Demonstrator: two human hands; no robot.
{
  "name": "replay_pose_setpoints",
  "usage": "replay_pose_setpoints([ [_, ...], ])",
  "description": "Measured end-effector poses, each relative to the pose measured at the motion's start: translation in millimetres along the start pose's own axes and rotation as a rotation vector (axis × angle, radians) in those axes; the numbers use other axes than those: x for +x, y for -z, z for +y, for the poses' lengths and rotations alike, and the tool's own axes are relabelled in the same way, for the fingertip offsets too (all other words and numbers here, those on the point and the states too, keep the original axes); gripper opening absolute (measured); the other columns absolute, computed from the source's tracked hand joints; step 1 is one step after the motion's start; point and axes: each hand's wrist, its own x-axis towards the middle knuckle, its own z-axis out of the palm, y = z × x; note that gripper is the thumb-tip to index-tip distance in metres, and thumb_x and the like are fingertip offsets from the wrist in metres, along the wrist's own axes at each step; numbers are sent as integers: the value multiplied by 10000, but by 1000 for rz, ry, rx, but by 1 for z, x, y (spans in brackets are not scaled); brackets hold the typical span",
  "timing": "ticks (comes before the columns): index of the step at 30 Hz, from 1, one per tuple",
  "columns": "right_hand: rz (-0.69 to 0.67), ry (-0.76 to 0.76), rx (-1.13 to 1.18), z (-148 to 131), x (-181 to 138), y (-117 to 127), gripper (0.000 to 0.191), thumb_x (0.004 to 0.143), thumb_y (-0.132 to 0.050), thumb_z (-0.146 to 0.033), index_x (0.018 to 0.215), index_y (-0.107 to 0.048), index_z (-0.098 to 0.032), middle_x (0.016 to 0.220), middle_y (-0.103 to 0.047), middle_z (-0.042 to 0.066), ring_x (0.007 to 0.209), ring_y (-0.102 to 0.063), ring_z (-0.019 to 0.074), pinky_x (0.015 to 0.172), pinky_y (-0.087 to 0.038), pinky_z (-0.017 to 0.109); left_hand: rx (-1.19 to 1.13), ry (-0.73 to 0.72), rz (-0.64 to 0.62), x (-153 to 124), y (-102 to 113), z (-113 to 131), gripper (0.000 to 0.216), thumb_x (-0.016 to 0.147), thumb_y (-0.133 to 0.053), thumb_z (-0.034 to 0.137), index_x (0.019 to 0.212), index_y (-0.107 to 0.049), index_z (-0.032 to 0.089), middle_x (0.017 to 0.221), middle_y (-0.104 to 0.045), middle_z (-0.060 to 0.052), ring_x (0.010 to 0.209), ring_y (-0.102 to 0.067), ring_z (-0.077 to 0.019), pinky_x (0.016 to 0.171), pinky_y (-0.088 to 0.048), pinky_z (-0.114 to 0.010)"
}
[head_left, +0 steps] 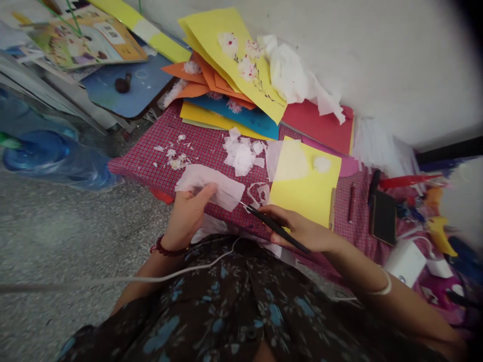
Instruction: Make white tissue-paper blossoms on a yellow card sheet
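Observation:
My left hand (192,211) pinches a piece of thin white tissue paper (226,188) between thumb and fingers, above the near edge of the table. In my right hand (298,226) are black-handled scissors (277,229), seen nearly edge-on, with their thin metal blades at the right side of the tissue paper. Some fingers of this hand are hidden behind the handle. Just beyond the tissue lies a pile of cut white paper pieces (241,153). A tissue offcut with holes (259,193) rests beside the blades. Small white scraps (177,160) are scattered to the left.
Right of the pile lies a yellow sheet (302,186) with a white tuft on it. Coloured sheets with paper blossoms (241,60) are stacked at the back, near crumpled white tissue (290,75). A dark phone-like object (384,216) lies right. A large blue bottle (56,156) stands left.

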Motion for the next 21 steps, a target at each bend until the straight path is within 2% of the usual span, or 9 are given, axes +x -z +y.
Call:
replay_pose_setpoints([
  [5, 58, 8, 79, -4, 2, -5, 641, 831, -680, -570, 1291, -557, -141, 1126, -647, 98, 1003, -610, 227, 869, -500, 344, -3, -17, -15, 0, -1, -4, 132, 722, -788, 245, 812, -725, 171, 907, -737, -21, 918, -679, -172, 917, -524, -300],
  [9, 111, -61, 146, -1, 0, -9, 564, 802, -723, -536, 1196, -616, -146, 1035, -661, 68, 927, -619, 202, 814, -499, 310, -9, 2, -30, -1, -2, -4, 139, 727, -777, 238, 842, -721, 182, 870, -735, -15, 920, -684, -179, 912, -528, -307],
  [14, 142, -109, 188, 5, -2, -12, 531, 801, -730, -523, 1162, -635, -145, 948, -673, 47, 839, -625, 186, 747, -491, 290, -112, 41, -16, -2, -5, 1, 264, 655, -801, 169, 900, -707, 192, 835, -732, 1, 884, -691, -176, 875, -539, -313],
  [18, 103, -80, 33, 3, -5, -9, 609, 819, -709, -524, 1278, -555, -153, 1115, -661, 92, 972, -624, 229, 821, -498, 323, -19, 77, 15, -2, -1, -1, 275, 632, -812, 162, 883, -702, 174, 860, -744, -14, 846, -696, -173, 833, -545, -296],
  [21, 61, -66, -87, 1, -6, -7, 640, 846, -674, -531, 1347, -495, -174, 1230, -618, 114, 1027, -606, 247, 819, -504, 330, 45, 83, -37, -3, 1, -5, 258, 644, -797, 149, 886, -709, 164, 909, -760, -29, 849, -707, -184, 834, -555, -299],
])
